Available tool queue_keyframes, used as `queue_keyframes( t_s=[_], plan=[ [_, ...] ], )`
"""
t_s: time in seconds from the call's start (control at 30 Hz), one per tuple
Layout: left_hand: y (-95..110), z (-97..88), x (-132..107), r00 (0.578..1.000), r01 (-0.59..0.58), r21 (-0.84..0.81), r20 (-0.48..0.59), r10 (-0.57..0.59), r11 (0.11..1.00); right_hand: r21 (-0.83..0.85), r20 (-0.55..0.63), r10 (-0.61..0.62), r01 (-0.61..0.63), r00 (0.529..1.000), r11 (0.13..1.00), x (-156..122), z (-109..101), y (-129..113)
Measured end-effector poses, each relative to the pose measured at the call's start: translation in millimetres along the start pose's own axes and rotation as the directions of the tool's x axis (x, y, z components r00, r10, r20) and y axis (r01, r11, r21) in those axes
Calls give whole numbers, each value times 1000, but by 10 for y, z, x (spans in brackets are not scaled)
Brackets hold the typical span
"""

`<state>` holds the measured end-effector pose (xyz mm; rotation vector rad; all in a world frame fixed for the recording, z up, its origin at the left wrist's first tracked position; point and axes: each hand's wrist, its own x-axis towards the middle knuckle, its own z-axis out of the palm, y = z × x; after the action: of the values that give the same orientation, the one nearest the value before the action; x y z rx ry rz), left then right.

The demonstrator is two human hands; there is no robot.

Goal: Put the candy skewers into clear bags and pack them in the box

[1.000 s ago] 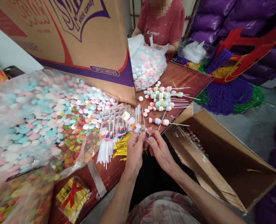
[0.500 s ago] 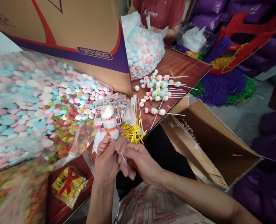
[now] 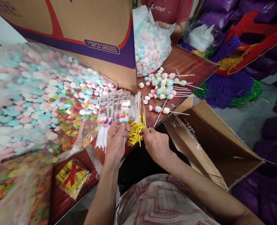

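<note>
My left hand (image 3: 117,137) is closed around the lower end of a bagged marshmallow skewer (image 3: 124,112), whose pink, white and blue pieces show upright above the fist. My right hand (image 3: 157,143) pinches at the right edge of a loose pile of gold twist ties (image 3: 135,132), and one tie appears to be between its fingertips. Behind my left hand lie printed clear bags (image 3: 106,107) and a bundle of white sticks (image 3: 101,137). Finished marshmallow skewers (image 3: 161,82) lie in a stack farther back, with a single skewer (image 3: 159,109) nearer me.
A big bag of marshmallows (image 3: 18,103) and a bag of gummy rings (image 3: 23,184) cover the left side. A tall carton (image 3: 82,28) stands behind; an open cardboard box (image 3: 213,140) is at right. A packet of twist ties (image 3: 72,178) lies near the front edge. A person (image 3: 168,15) sits opposite.
My hands have come apart. The left keeps hold of the bagged skewer and has turned it more upright; the right has moved from the skewer's stick to the gold twist ties.
</note>
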<state>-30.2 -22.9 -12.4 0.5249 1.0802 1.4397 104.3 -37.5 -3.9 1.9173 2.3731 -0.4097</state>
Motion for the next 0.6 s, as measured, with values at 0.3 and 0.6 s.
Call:
queue_keyframes(
  t_s=[0.3, 0.6],
  plan=[
    [-111, 38, 84, 1000, 6, -7, -3, -6, 1000, 2, -199, 64, -65, 978, 998, 225, -122, 166],
    [-237, 110, 119, 979, -162, 187, -92, 181, 969, 720, -458, 77, 318, 886, 617, 286, -160, 262]
  ],
)
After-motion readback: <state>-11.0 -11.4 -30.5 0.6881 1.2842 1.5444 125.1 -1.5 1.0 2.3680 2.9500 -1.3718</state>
